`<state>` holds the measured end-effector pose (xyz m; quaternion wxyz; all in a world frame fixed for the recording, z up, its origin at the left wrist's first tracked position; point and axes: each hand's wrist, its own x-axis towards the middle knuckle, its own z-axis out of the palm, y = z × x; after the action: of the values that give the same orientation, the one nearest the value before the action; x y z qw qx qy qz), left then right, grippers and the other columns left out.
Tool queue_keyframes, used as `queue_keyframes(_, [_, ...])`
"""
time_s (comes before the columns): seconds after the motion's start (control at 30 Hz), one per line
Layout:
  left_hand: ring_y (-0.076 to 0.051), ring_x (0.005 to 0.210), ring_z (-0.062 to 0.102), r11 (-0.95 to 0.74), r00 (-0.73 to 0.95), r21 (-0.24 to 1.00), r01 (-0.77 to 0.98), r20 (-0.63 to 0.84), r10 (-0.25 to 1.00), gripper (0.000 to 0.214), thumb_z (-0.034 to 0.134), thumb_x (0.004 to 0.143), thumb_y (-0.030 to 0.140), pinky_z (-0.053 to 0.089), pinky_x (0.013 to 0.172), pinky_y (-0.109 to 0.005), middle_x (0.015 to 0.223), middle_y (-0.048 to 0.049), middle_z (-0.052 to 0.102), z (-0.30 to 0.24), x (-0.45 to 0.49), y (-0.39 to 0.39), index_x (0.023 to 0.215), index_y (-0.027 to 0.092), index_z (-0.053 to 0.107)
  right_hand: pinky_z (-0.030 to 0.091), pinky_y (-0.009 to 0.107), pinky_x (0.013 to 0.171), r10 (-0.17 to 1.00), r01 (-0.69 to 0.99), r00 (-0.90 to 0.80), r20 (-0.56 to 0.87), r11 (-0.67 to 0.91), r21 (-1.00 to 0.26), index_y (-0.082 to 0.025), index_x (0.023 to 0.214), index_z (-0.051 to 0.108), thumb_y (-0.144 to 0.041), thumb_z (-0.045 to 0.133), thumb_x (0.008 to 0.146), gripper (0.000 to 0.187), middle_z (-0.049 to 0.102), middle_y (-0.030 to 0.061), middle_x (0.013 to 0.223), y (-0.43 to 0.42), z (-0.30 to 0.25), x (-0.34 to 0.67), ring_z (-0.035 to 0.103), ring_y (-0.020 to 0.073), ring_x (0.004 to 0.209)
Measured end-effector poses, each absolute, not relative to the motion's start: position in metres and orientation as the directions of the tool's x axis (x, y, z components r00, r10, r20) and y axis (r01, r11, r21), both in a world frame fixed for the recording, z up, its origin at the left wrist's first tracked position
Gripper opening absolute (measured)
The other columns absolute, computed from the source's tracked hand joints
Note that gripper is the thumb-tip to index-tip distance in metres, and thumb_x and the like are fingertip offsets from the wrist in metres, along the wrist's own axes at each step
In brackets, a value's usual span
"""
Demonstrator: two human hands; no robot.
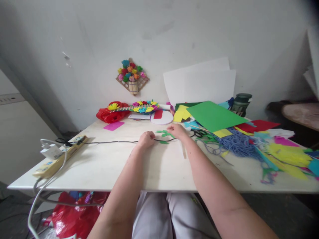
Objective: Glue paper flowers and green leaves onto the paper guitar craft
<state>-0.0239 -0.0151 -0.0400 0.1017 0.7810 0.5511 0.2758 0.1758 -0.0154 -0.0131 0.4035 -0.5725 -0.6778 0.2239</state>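
Observation:
My left hand rests low over the middle of the white table, its fingers curled together; what they hold, if anything, is hidden. My right hand is a little farther right, fingertips pinched together, with nothing I can make out between them. Small green paper pieces, leaf-like in shape, lie between and just beyond the hands. A black cable passes by my left hand and on beneath my right wrist. Beside that wrist lies a pale translucent stick. Black-handled scissors are to its right.
A power strip with a white charger sits at the left edge. Green sheets, blue yarn and coloured scraps crowd the right. Behind are a white oval card, paper flowers and red crepe.

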Motion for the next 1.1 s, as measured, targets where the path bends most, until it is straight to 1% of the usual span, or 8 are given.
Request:
queue_keyframes(0.13, [-0.017,0.070,0.055,-0.349,0.196,0.546,0.762,0.320,0.927,0.020,0.053,0.057,0.012,0.042,0.064,-0.026,0.069,-0.0015,0.062,-0.038,-0.027,-0.016,0.072,0.020,0.064,0.040,0.034,0.079,0.933,0.919,-0.060,0.356,0.191,-0.345,-0.023,0.081,0.072,-0.018,0.053,0.073,0.022,0.071,0.0073,0.090,-0.022,-0.010,0.177,0.060,0.0240,0.089])
queue_keyframes(0.3, [-0.016,0.065,0.054,-0.353,0.233,0.615,0.705,0.270,0.934,0.016,0.056,0.059,0.017,0.040,0.060,-0.025,0.067,-0.0008,0.061,-0.030,-0.029,-0.021,0.072,0.020,0.065,0.026,0.043,0.097,0.904,0.955,-0.280,0.323,0.297,-0.002,-0.016,0.069,0.073,-0.015,0.055,0.073,0.018,0.070,0.0137,0.076,-0.032,-0.004,0.171,0.057,0.0273,0.096])
queue_keyframes(0.4, [-0.015,0.063,0.054,-0.345,0.223,0.634,0.692,0.267,0.938,0.011,0.059,0.061,0.022,0.039,0.058,-0.024,0.068,-0.0012,0.061,-0.031,-0.027,-0.022,0.070,0.019,0.065,0.012,0.048,0.105,0.912,0.943,-0.310,0.267,0.331,-0.036,-0.019,0.060,0.070,-0.011,0.059,0.070,0.017,0.070,0.0106,0.074,-0.029,-0.009,0.163,0.055,0.0284,0.104])
queue_keyframes(0.47, [-0.014,0.058,0.053,-0.323,0.195,0.642,0.695,0.264,0.945,0.012,0.062,0.061,0.025,0.038,0.054,-0.023,0.066,-0.0008,0.060,-0.033,-0.027,-0.022,0.072,0.019,0.065,0.006,0.050,0.107,0.920,0.920,-0.315,0.234,0.356,-0.162,-0.022,0.062,0.070,-0.010,0.057,0.071,0.020,0.071,0.0071,0.080,-0.024,-0.013,0.159,0.053,0.0269,0.110])
queue_keyframes(0.6, [-0.013,0.050,0.051,-0.293,0.199,0.642,0.708,0.217,0.956,0.024,0.071,0.056,0.033,0.035,0.048,-0.023,0.061,0.0007,0.059,-0.038,-0.027,-0.020,0.077,0.021,0.067,0.005,0.052,0.108,0.923,0.843,-0.313,0.223,0.378,-0.383,-0.026,0.092,0.070,-0.012,0.041,0.082,0.033,0.066,0.0031,0.111,-0.016,-0.016,0.159,0.043,0.0215,0.124])
queue_keyframes(0.8, [-0.018,0.065,0.058,-0.299,0.255,0.501,0.812,0.157,0.954,0.052,0.075,0.050,0.050,0.039,0.060,-0.026,0.069,-0.0008,0.063,-0.033,-0.024,-0.022,0.094,0.025,0.067,-0.001,0.054,0.108,0.910,0.909,-0.304,0.282,0.366,-0.200,-0.020,0.119,0.058,-0.013,0.039,0.082,0.042,0.058,0.0086,0.123,-0.019,-0.018,0.165,0.024,0.0223,0.135])
queue_keyframes(0.93, [-0.025,0.098,0.055,-0.344,0.275,0.304,0.888,0.248,0.929,0.062,0.072,0.053,0.055,0.043,0.079,-0.030,0.098,-0.0048,0.063,-0.030,-0.013,-0.028,0.107,0.027,0.062,-0.008,0.057,0.106,0.927,0.934,-0.334,0.170,0.349,-0.069,-0.015,0.120,0.057,-0.019,0.036,0.085,0.041,0.056,0.0120,0.125,-0.019,-0.024,0.156,0.013,0.0238,0.138])
queue_keyframes(1.1, [-0.023,0.118,0.043,-0.378,0.299,0.200,0.904,0.335,0.894,0.059,0.065,0.066,0.050,0.040,0.093,-0.034,0.125,-0.0028,0.053,-0.036,-0.001,-0.028,0.120,0.029,0.053,-0.003,0.057,0.107,0.905,0.887,-0.409,0.113,0.424,-0.182,-0.023,0.126,0.050,-0.021,0.030,0.087,0.044,0.051,0.0044,0.132,-0.013,-0.025,0.152,0.024,0.0206,0.135])
